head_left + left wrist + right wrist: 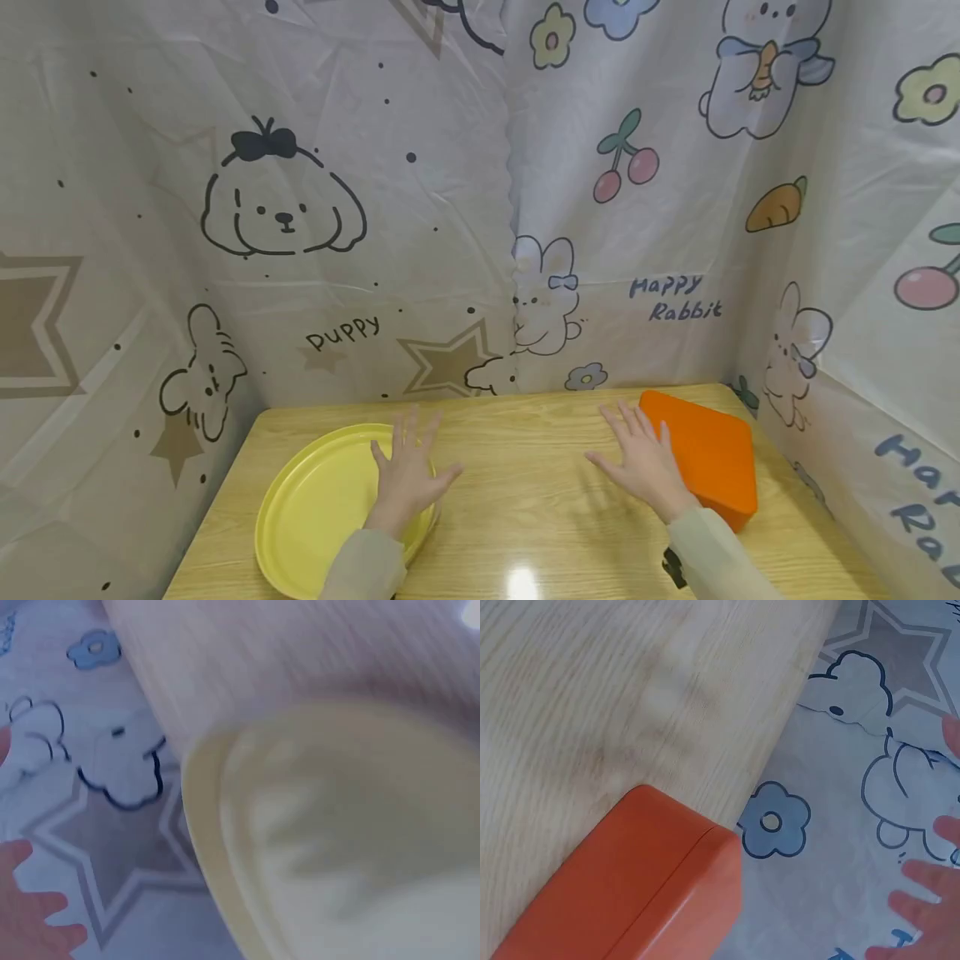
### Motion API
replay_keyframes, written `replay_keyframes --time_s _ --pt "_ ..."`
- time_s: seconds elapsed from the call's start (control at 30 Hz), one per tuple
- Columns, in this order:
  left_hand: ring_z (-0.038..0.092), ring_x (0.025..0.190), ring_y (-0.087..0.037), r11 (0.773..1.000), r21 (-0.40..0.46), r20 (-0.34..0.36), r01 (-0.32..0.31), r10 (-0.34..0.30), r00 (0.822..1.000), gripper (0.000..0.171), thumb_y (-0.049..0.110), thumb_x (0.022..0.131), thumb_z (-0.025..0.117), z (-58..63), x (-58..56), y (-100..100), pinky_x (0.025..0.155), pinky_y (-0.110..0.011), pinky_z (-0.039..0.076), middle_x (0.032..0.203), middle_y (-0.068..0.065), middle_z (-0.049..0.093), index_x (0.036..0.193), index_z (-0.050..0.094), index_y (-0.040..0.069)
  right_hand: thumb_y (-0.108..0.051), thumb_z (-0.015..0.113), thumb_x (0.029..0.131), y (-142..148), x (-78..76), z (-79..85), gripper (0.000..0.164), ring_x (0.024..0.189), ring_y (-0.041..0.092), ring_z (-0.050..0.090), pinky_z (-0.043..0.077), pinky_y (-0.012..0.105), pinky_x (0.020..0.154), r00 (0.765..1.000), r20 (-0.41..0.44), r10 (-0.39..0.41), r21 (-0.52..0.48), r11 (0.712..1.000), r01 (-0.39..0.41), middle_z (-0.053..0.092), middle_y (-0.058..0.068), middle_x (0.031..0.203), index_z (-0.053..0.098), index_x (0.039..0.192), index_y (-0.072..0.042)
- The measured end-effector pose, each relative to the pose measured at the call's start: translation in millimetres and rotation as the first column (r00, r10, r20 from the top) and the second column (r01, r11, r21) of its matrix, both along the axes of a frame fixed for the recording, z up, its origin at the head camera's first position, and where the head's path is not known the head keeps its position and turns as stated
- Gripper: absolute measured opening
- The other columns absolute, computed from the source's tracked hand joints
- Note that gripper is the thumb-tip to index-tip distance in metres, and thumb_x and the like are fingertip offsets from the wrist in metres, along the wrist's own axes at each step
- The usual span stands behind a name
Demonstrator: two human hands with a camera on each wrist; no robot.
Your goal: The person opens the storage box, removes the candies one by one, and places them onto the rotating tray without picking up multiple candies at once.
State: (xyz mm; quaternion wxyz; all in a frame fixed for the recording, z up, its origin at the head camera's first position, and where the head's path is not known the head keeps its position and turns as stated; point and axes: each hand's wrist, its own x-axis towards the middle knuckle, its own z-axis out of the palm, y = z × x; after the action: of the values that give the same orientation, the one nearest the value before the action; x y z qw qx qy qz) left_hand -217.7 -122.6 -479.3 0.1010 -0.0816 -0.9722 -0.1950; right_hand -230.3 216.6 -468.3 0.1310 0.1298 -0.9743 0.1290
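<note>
My left hand is held with fingers spread over the right part of a round yellow plate, holding nothing. In the left wrist view the yellow plate shows its raised rim, with a finger-shaped shadow falling across it. On the other side, my right hand also has its fingers spread and holds nothing. It is nearest to an orange box with rounded corners, overlapping its left edge in the head view. The right wrist view shows a seam line along the orange box.
Both things lie on a light wood-grain table. A pale curtain printed with cartoon animals, stars and fruit hangs behind it and along both sides. A dark device sits at the right wrist.
</note>
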Motion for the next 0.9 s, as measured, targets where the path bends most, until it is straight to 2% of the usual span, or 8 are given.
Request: replay_keyframes --time_s 0.13,0.27,0.33,0.4,0.53,0.67,0.73,0.9 --pt "0.013 0.136 -0.038 0.996 0.090 -0.041 0.029 -0.026 0.999 0.076 0.051 0.082 0.058 -7.8 2.7 23.8 0.100 -0.069 0.009 0.147 -0.018 0.023 0.141 0.031 0.013 -0.038 0.065 0.082 8.3 5.5 -3.8 0.062 0.121 0.037 0.040 0.025 0.062 0.099 0.988 -0.147 0.042 -0.057 0.997 -0.050 0.044 0.017 0.133 0.046 0.132 -0.009" --pt "0.028 0.131 -0.037 0.981 0.160 -0.123 0.106 -0.087 0.989 0.073 0.043 0.083 0.059 -18.4 2.9 52.0 0.104 -0.058 0.021 0.141 -0.018 0.034 0.138 0.033 0.004 -0.023 0.069 0.080 19.3 11.1 -9.3 0.053 0.113 0.038 0.046 0.033 0.058 0.094 0.978 -0.207 0.019 -0.144 0.988 -0.049 0.050 0.019 0.126 0.050 0.126 -0.003" --pt "0.031 0.129 -0.037 0.965 0.216 -0.128 0.148 -0.123 0.984 0.071 0.040 0.084 0.059 -23.0 2.1 67.2 0.105 -0.053 0.023 0.140 -0.019 0.036 0.137 0.034 0.000 -0.019 0.070 0.080 26.4 13.5 -12.7 0.051 0.111 0.039 0.046 0.033 0.059 0.091 0.976 -0.218 -0.017 -0.195 0.980 -0.027 0.050 0.020 0.123 0.051 0.124 -0.001" --pt "0.031 0.129 -0.036 0.944 0.283 -0.095 0.172 -0.151 0.984 0.070 0.038 0.085 0.059 -26.5 1.2 82.6 0.106 -0.051 0.024 0.141 -0.018 0.035 0.137 0.033 -0.001 -0.018 0.069 0.080 34.4 15.1 -16.1 0.050 0.111 0.040 0.046 0.033 0.060 0.090 0.975 -0.217 -0.057 -0.241 0.971 0.003 0.050 0.021 0.123 0.050 0.124 -0.001" --pt "0.028 0.131 -0.034 0.895 0.411 0.006 0.174 -0.194 0.981 0.070 0.038 0.087 0.057 -31.7 -2.2 113.7 0.107 -0.048 0.025 0.144 -0.016 0.031 0.140 0.030 0.001 -0.017 0.068 0.082 52.5 18.3 -23.2 0.050 0.110 0.043 0.043 0.032 0.061 0.087 0.971 -0.200 -0.133 -0.317 0.946 0.065 0.048 0.023 0.123 0.049 0.125 -0.002" --pt "0.028 0.132 -0.031 0.853 0.493 0.091 0.170 -0.245 0.965 0.068 0.039 0.089 0.054 -36.3 -7.8 144.1 0.107 -0.046 0.026 0.145 -0.014 0.030 0.141 0.029 0.004 -0.014 0.066 0.083 71.8 21.3 -29.5 0.048 0.110 0.046 0.041 0.033 0.062 0.085 0.958 -0.187 -0.219 -0.383 0.914 0.134 0.046 0.026 0.123 0.048 0.124 0.001" --pt "0.027 0.133 -0.031 0.827 0.539 0.139 0.160 -0.275 0.951 0.066 0.038 0.089 0.054 -37.9 -9.8 158.0 0.107 -0.046 0.025 0.145 -0.014 0.030 0.141 0.030 0.005 -0.012 0.065 0.083 80.4 22.8 -33.4 0.047 0.111 0.046 0.040 0.033 0.061 0.087 0.949 -0.173 -0.265 -0.423 0.890 0.172 0.045 0.028 0.124 0.047 0.124 0.002" --pt "0.031 0.130 -0.034 0.743 0.662 0.221 0.094 -0.315 0.923 0.063 0.036 0.090 0.055 -45.4 -10.4 184.0 0.105 -0.048 0.028 0.142 -0.017 0.034 0.139 0.034 0.002 -0.012 0.061 0.086 93.3 28.8 -40.9 0.046 0.115 0.047 0.038 0.031 0.059 0.093 0.926 -0.093 -0.366 -0.517 0.812 0.269 0.042 0.029 0.126 0.045 0.126 0.005"
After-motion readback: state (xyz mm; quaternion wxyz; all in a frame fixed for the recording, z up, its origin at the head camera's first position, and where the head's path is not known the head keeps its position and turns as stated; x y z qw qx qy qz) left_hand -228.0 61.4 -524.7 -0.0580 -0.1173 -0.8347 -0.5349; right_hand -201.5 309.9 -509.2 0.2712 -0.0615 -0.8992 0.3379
